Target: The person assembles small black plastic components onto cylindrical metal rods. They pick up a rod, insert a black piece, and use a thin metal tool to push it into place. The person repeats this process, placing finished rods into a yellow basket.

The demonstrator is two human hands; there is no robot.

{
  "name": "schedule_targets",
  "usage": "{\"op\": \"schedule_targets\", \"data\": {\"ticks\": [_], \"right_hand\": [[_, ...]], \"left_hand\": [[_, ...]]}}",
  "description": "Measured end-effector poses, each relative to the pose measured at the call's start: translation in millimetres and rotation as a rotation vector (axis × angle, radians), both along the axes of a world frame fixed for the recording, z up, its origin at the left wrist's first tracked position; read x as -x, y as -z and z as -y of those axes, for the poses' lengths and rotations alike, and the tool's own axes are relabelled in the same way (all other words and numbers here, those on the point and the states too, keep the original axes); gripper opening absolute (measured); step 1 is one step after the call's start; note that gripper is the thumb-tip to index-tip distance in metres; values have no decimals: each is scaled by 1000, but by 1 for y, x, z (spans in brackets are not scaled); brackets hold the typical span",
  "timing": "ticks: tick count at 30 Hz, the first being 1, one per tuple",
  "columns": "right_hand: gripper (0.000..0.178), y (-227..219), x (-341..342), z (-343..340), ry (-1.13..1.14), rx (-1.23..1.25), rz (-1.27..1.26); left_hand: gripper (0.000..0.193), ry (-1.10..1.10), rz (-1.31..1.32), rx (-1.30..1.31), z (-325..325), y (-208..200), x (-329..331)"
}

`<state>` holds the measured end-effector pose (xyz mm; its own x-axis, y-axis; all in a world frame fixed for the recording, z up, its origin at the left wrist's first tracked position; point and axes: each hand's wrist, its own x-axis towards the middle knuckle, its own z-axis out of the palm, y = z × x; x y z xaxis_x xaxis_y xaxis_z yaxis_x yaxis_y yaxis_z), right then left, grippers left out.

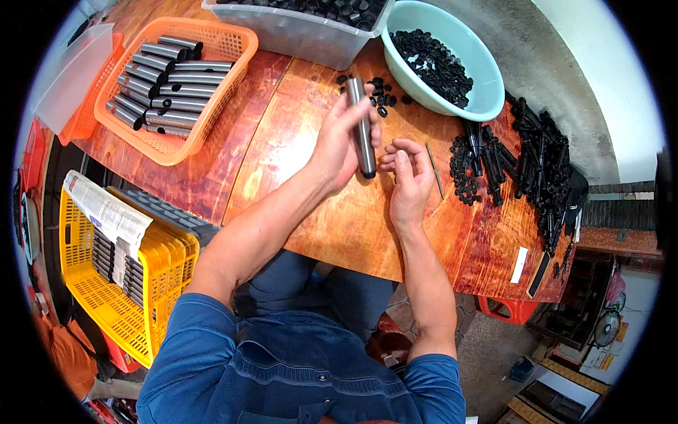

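My left hand [339, 138] is wrapped round a shiny metal tube [363, 131] with a black lower end, held tilted above the wooden table [332, 219]. Just right of the tube's lower end is my right hand [409, 173], its fingers loosely curled and the thumb apart from the fingertips. Nothing shows between those fingers, though the palm is partly hidden. A thin metal rod [434, 171] lies on the table beside my right hand. Beyond the tube, several small black caps [382, 100] are scattered on the wood.
At the far left, an orange basket [244, 71] holds several similar tubes. A clear plastic bin [304, 44] and a light-blue basin [491, 88] contain black parts. Black pieces [540, 159] are heaped on the right. A yellow crate [169, 272] stands left of the table.
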<state>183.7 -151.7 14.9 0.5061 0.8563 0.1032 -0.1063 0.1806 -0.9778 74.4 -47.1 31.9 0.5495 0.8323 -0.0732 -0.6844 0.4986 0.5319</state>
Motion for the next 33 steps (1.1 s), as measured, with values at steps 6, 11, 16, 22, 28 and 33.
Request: {"op": "schedule_targets", "data": {"ticks": [6,11,16,22,28,33], "right_hand": [[42,-10,-9,7,91,-226,284],[55,-28,-9,5,163,-379,769],[38,-34,3,5,141,-232,776],[35,-30,4,6,169,-244,799],[38,-28,7,7,175,-252,778],[39,-25,7,-1,175,-259,694]], "left_hand": [[19,-162,-441,-940,26,-16,6],[12,38,-447,-903,32,8,-6],[11,141,-432,-776,34,16,-11],[18,69,-484,-869,36,19,-12],[16,103,-532,-902,34,21,-9],[16,151,-523,-850,31,23,-10]]}}
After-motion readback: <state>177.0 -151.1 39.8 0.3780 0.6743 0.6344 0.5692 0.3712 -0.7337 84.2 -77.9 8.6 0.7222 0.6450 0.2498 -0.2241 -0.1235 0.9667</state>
